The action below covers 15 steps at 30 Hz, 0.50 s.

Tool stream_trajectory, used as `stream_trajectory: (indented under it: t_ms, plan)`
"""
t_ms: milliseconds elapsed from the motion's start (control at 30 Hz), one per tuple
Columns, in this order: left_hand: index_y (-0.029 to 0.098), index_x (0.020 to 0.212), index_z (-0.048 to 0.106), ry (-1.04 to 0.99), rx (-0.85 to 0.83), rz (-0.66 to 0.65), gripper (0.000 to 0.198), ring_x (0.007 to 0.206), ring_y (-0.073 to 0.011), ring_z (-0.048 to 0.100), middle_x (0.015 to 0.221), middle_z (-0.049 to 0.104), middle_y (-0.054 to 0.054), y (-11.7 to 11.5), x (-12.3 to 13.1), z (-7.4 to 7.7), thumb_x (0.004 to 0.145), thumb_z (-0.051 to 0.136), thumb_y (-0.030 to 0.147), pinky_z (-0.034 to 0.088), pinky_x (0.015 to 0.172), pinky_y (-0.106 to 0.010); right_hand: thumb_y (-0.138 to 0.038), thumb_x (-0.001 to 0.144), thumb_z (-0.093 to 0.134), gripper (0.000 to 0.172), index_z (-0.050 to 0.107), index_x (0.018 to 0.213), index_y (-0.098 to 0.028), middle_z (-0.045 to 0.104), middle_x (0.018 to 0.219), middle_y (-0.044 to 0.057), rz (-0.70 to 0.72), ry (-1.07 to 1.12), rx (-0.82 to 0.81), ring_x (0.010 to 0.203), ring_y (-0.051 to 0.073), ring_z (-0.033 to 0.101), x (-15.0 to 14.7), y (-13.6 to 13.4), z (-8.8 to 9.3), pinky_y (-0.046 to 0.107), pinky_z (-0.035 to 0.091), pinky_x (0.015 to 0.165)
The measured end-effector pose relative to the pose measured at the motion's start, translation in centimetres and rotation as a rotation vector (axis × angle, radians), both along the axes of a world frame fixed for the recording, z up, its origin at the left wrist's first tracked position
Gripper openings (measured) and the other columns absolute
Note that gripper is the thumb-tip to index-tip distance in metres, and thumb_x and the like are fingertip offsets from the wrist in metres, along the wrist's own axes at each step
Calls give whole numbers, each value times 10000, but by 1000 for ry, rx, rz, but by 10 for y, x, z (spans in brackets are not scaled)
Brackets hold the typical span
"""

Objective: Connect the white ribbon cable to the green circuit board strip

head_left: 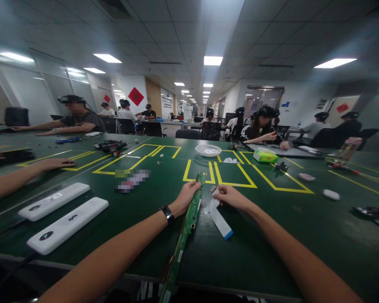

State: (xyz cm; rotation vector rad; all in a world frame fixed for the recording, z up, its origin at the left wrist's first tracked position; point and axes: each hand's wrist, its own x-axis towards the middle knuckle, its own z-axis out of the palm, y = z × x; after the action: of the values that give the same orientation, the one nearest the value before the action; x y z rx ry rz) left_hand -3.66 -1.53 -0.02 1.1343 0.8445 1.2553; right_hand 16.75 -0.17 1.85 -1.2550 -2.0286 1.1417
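A long narrow green circuit board (185, 229) lies on the green table (271, 235), running from the front edge toward the middle. My left hand (186, 197), with a black watch on its wrist, rests on the board's far part, fingers curled over its edge. My right hand (230, 196) is closed in a pinch on the top end of a white flat ribbon cable (219, 219) with a blue tip, which lies just right of the board.
Two white oblong devices (66, 225) lie at the left. A co-worker's arm (25, 174) reaches in from the left. Yellow taped squares, a white bowl (208, 150), a green box (265, 156) and tools lie farther back. Other people sit at the tables behind.
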Motion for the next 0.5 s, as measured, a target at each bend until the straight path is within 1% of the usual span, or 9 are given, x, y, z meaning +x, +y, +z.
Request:
stream_trajectory:
  t_ms: [67,133,300,400,500]
  plan:
    - [139,839,588,-13,-2,-5,339,569,-103,554,699,620,10,1,0,-1,709,722,423,438,557,-208,-352,773,607,222,521,837,-158,541,626,-43,69,118,-95,530,92,526,-9,-7,2,202,385,495]
    - [150,841,575,-21,2,8,325,563,-99,553,694,612,20,3,-1,-2,716,719,414,447,560,-208,-363,785,609,236,542,865,-151,559,652,-34,117,173,-127,540,88,529,-16,-13,4,201,393,501]
    - [170,846,544,-42,-9,77,289,550,-93,554,678,591,35,5,-5,-1,753,684,404,450,541,-199,-375,797,619,239,595,806,-138,551,644,-29,191,165,-134,553,79,500,-23,-22,5,197,382,518]
    - [181,835,523,-64,-33,74,260,499,-84,527,617,544,59,4,-5,1,777,661,393,449,522,-197,-410,822,595,273,586,770,-142,521,614,-38,210,179,-155,528,73,466,-25,-25,1,196,368,503]
    - [186,835,516,-84,-11,67,243,458,-73,496,587,512,74,3,-5,2,794,647,388,454,515,-198,-465,830,579,327,567,751,-149,488,580,-49,228,193,-175,494,70,437,-28,-25,-4,195,348,473]
